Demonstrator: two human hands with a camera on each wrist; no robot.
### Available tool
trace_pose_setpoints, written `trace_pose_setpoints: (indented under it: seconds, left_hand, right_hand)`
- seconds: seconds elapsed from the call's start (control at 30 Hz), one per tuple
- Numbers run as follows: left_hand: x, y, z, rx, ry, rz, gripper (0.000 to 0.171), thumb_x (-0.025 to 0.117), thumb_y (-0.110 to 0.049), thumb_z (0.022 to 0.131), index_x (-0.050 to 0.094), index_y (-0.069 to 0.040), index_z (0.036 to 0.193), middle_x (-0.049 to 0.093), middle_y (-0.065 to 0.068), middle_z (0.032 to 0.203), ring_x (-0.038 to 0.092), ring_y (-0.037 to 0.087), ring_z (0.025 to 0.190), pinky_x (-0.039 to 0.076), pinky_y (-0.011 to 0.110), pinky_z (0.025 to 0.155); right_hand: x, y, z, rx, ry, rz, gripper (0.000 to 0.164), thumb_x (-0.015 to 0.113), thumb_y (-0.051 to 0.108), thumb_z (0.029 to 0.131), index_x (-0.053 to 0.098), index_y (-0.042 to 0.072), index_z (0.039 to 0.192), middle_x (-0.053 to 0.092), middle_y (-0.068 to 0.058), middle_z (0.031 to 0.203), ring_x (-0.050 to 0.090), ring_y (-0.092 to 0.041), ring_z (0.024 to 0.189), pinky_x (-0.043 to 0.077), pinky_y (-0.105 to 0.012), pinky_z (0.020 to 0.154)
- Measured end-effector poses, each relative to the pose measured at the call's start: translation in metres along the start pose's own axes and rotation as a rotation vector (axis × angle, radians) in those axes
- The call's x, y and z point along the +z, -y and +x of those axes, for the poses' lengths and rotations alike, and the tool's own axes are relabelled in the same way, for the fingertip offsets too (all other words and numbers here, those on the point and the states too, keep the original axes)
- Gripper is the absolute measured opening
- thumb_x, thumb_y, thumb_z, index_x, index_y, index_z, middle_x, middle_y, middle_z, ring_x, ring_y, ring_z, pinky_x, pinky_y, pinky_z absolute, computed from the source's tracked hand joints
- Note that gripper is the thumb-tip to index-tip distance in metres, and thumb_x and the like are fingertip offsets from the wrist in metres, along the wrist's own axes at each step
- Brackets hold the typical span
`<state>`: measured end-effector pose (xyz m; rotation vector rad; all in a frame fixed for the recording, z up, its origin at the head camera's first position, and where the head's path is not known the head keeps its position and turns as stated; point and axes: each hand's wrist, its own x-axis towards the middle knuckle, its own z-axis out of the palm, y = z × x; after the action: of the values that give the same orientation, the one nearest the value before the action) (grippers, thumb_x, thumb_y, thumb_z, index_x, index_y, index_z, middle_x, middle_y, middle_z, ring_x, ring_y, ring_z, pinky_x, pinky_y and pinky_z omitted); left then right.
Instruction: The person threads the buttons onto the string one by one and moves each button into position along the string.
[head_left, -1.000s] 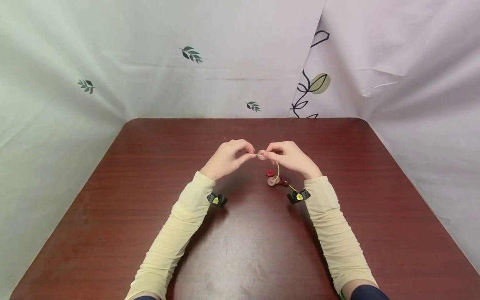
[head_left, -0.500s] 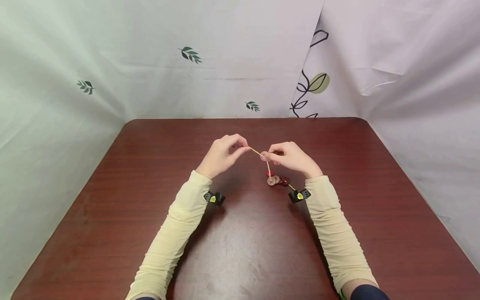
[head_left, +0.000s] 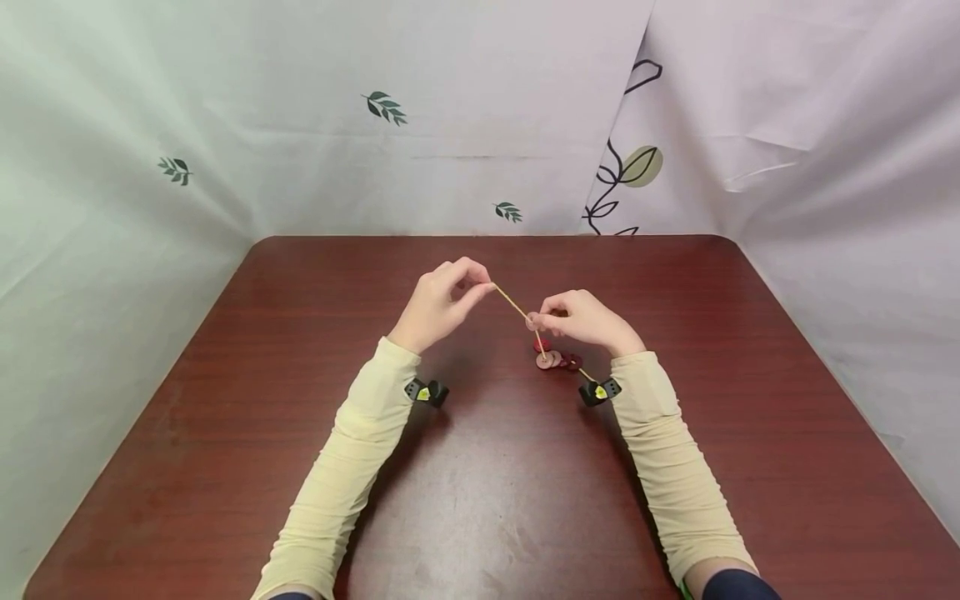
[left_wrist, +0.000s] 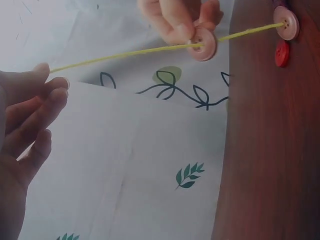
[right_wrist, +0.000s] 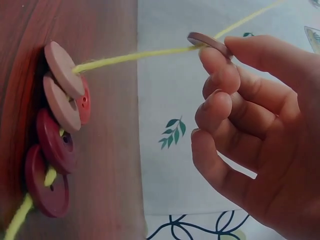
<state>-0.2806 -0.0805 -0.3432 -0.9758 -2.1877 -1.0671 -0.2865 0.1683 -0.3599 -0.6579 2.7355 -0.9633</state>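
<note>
My left hand (head_left: pixel 441 302) pinches the end of a yellow string (left_wrist: pixel 125 53) between thumb and forefinger and holds it up. The string runs taut down through a pink button (left_wrist: pixel 204 44), whose edge my right hand (head_left: pixel 588 320) grips between thumb and fingertip. Below, the string continues to a row of threaded buttons on the table: two pale pink ones (right_wrist: pixel 62 67) and two dark maroon ones (right_wrist: pixel 47 181). A small red button (left_wrist: pixel 282 53) lies close beside them; whether the string passes through it cannot be seen.
The reddish-brown table (head_left: pixel 480 483) has rounded far corners. Pale cloth with leaf prints (head_left: pixel 315 100) hangs behind it and at both sides. A black wrist camera (head_left: pixel 427 392) sits on the left sleeve, another (head_left: pixel 598 392) on the right.
My left hand has moved up and left, drawing a longer stretch of string through the pink button. The right hand, still gripping that button, has shifted slightly down and right.
</note>
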Motion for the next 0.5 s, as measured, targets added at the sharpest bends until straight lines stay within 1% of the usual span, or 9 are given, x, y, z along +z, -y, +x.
trace_pose_setpoints:
  seconds: [0.2,0.33,0.5]
  left_hand:
    - [-0.0015,-0.0005,0.0005,-0.012,0.027,0.012,0.013,0.074,-0.011,0.084,0.063,-0.007,0.090,0.069,0.003,0.078,0.057,0.018,0.076,0.050,0.028,0.071]
    - [-0.0023,-0.0011,0.0004,-0.007,0.045,0.027,0.012,0.074,-0.011,0.084,0.064,-0.008,0.089,0.069,0.001,0.074,0.055,0.016,0.075,0.048,0.027,0.071]
    - [-0.0031,-0.0021,-0.0003,0.020,0.021,0.031,0.011,0.074,-0.011,0.084,0.064,-0.009,0.088,0.068,0.000,0.072,0.054,0.015,0.074,0.048,0.026,0.070]
  right_hand:
    - [0.0018,-0.0059,0.0025,-0.014,0.084,-0.005,0.025,0.062,0.027,0.092,0.070,0.007,0.079,0.052,0.005,0.060,0.050,-0.012,0.062,0.042,-0.028,0.063]
    - [0.0019,-0.0073,0.0025,-0.039,0.153,-0.008,0.027,0.063,0.026,0.091,0.067,0.004,0.076,0.051,0.006,0.057,0.051,-0.011,0.059,0.042,-0.027,0.061]
    - [0.0028,-0.0069,0.0018,-0.047,0.209,-0.008,0.027,0.064,0.024,0.091,0.066,0.003,0.073,0.054,0.004,0.056,0.052,-0.010,0.058,0.043,-0.026,0.059]
